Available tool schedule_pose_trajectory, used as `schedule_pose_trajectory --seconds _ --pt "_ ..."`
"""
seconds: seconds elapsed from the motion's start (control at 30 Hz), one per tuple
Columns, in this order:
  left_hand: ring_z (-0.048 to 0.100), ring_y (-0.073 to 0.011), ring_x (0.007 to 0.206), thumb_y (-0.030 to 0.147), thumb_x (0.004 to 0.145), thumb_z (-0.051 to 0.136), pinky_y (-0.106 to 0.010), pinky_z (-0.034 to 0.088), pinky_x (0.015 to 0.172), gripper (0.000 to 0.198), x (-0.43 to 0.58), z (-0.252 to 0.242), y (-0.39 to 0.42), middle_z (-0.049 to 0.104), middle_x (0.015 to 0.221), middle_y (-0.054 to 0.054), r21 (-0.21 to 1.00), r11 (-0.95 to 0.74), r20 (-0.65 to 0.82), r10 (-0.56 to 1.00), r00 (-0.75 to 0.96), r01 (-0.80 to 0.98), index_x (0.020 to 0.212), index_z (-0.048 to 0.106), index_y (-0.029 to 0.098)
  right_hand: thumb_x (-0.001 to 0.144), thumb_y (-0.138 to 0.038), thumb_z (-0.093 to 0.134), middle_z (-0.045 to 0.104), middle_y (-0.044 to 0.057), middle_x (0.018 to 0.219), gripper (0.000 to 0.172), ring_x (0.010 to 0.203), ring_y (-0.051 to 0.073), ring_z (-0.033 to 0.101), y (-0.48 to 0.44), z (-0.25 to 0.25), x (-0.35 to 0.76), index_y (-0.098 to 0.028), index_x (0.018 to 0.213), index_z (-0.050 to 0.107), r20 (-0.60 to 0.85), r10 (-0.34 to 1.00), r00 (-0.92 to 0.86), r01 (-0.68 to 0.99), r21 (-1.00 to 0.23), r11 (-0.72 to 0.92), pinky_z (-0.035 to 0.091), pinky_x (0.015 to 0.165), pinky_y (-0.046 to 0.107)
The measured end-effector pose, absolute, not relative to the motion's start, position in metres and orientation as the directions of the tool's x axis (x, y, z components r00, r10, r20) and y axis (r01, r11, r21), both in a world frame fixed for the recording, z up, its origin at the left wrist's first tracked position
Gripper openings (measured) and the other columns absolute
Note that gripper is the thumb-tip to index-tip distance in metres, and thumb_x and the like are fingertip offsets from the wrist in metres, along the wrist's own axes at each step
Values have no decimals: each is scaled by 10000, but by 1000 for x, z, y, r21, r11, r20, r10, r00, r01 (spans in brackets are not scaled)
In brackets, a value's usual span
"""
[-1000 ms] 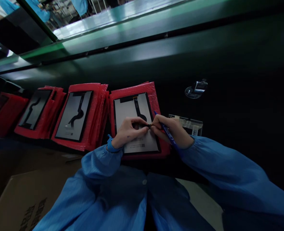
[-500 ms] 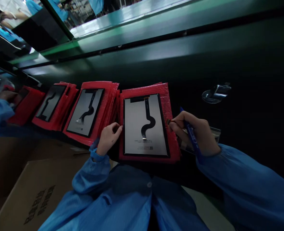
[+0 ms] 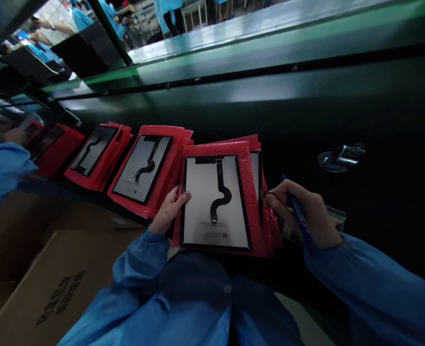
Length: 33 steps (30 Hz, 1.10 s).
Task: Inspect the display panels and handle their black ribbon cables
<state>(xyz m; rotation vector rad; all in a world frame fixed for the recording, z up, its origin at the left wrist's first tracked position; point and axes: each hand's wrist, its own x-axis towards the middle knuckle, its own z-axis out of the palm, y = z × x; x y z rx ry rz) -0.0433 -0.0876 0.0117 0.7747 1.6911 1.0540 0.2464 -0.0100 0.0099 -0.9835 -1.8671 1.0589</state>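
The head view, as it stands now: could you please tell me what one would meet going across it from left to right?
Another person's blue sleeve, red pack, far grey panel, middle grey panel, left hand, front grey panel, partly covered panel, right hand, clear shiny object.

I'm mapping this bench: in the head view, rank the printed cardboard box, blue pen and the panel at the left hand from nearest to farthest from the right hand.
1. Blue pen: in the right hand itself.
2. Panel: to its left, at the left hand.
3. Cardboard box: farthest, at lower left.
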Motion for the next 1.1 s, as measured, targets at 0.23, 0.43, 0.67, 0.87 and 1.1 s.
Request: schedule_pose_trajectory --seconds 0.23,0.43,0.67,0.87,1.1 --pt "658 -201 788 501 682 830 -271 535 662 460 -95 79 -69 736 863 -47 941 220 -99 906 -410 258 974 706 168 950 -326 619 504 -17 629 310 511 130 445 -7 9 250 -243 737 409 234 860 -454 230 -901 367 391 470 269" --pt "675 -218 850 316 698 814 -310 564 748 330 -217 91 -50 730 855 -60 876 383 -110 750 -652 293 976 701 178 952 -342 616 515 -13 616 303 466 139 445 -8 8 251 -252 738 420 220 851 -477 230 -903 363 386 425 276" --pt "646 -202 875 269 876 650 -389 502 949 152 -205 99 -56 667 761 10 530 262 344 803 -487 807 956 724 163 914 -412 685 711 57 842 181 673 208 679 -5 19 253 -254 942 602 282 907 -312 403 -826 395 520 597 326" --pt "681 -174 887 208 949 545 -281 511 794 223 -68 101 -34 735 913 -14 633 -239 300 953 51 736 1011 758 187 1020 -577 410 681 49 867 389 697 194 672 -38 43 223 -238 1156 543 513 858 -19 195 -840 506 503 597 327" --pt "664 -272 1114 160 956 472 -342 519 842 430 2 9 24 556 1450 -159 385 -362 126 932 341 849 1364 605 128 896 -480 666 440 -55 562 415 511 93 402 -51 7 174 -211 655 462 75 911 -405 177 -971 158 323 496 243"
